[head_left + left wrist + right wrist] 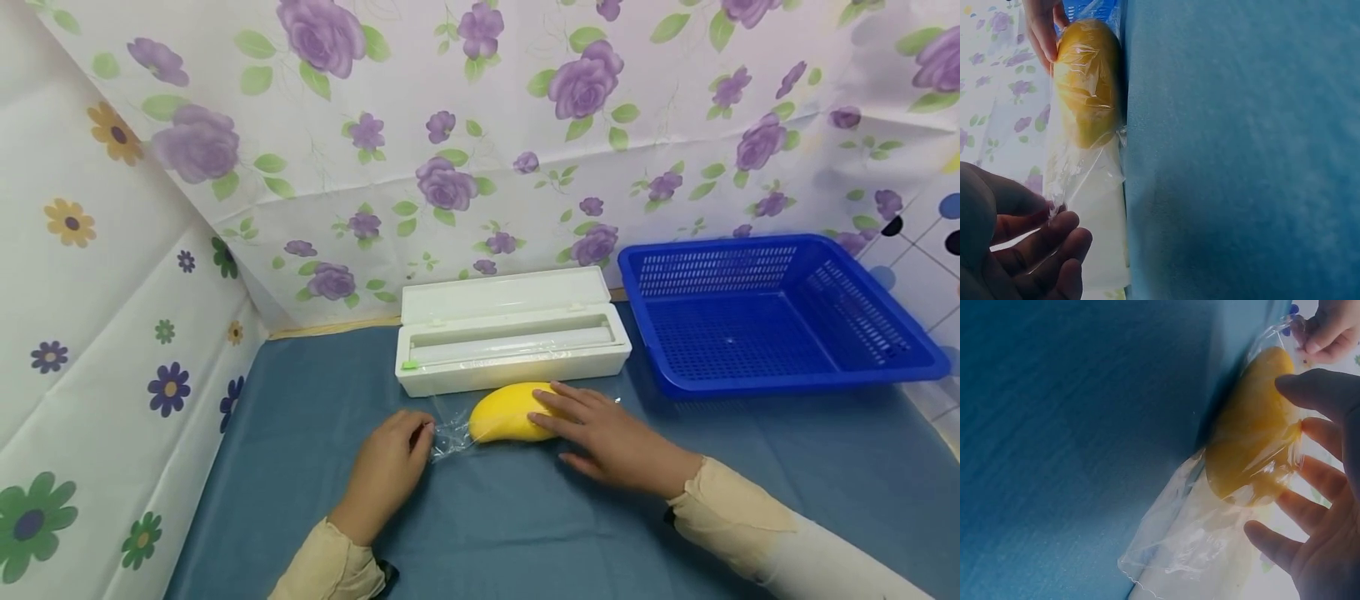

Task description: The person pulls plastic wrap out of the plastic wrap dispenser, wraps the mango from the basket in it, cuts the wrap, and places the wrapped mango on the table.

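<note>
A yellow mango (501, 416), wrapped in clear cling film (452, 439), lies on the blue-green tabletop. My left hand (392, 457) is left of it and pinches the gathered tail of the film between thumb and fingers. From the right, my right hand (617, 440) rests its spread fingertips on the wrapped mango. In the right wrist view, a loose flap of film (1179, 544) spreads out from the mango's near end. Just behind the mango stands a white cling film dispenser (513, 367) with its lid up and a film roll inside.
A blue plastic basket (795, 387) sits at the back right. Behind the table hangs a cloth with purple flowers (446, 183), and another flowered cloth (112, 333) lines the left side. Bare tabletop (525, 533) stretches in front of the mango.
</note>
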A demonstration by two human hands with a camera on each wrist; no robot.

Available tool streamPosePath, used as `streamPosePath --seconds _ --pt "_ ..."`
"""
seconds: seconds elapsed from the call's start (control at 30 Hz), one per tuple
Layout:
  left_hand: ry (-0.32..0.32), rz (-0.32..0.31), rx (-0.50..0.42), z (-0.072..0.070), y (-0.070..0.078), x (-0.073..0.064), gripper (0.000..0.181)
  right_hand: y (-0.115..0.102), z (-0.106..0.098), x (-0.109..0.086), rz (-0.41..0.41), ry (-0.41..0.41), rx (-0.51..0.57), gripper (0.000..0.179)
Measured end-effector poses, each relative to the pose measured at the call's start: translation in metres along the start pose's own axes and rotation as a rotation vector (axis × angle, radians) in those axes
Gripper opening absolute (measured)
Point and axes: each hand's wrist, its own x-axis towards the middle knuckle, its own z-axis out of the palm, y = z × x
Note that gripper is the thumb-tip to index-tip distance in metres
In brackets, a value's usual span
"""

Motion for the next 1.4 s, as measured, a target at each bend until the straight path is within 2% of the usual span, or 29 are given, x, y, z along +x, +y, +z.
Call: streamPosePath --seconds 0.1,0.2,0.27,0.37,0.43,0.5,0.57,0.73,0.87,1.07,1.2,1.4 --pt "-0.001 -0.028 -0.009 -0.001 0.003 0.001 0.025 0.002 0.0 0.002 0.002 0.01 0.007 0.069" --pt "0.031 -0.027 -0.031 -0.002 0.007 0.002 0.034 0.003 0.0 0.004 0.002 0.019 0.009 0.068" --pt "0.059 0.021 -0.043 -0.003 0.011 0.001 0.034 0.004 0.0 0.005 0.002 0.022 0.014 0.067" --pt "0.078 0.148 -0.063 -0.002 0.02 -0.001 0.03 0.006 0.001 0.007 0.002 0.022 0.021 0.066" --pt "0.062 0.238 -0.062 0.0 0.028 -0.003 0.027 0.006 0.001 0.007 0.002 0.023 0.023 0.066" --pt "0.03 0.302 -0.058 0.003 0.036 -0.005 0.026 0.007 0.001 0.007 0.006 0.023 0.023 0.066" --pt "-0.008 0.345 -0.036 0.008 0.044 -0.007 0.027 0.008 0.001 0.007 0.009 0.026 0.023 0.066" --pt "-0.086 0.394 0.048 0.021 0.061 -0.009 0.035 0.01 0.001 0.007 0.016 0.03 0.017 0.067" --pt "-0.103 0.401 0.089 0.028 0.07 -0.009 0.042 0.01 0.001 0.008 0.022 0.026 0.018 0.066" --pt "-0.131 0.366 0.123 0.036 0.077 -0.009 0.053 0.011 0.001 0.01 0.02 0.03 0.023 0.064" --pt "-0.154 0.343 0.129 0.041 0.078 -0.009 0.059 0.01 0.0 0.01 0.01 0.043 0.015 0.064" --pt "-0.154 0.333 0.148 0.047 0.078 -0.009 0.066 0.01 0.002 0.01 0.015 0.069 0.019 0.064"
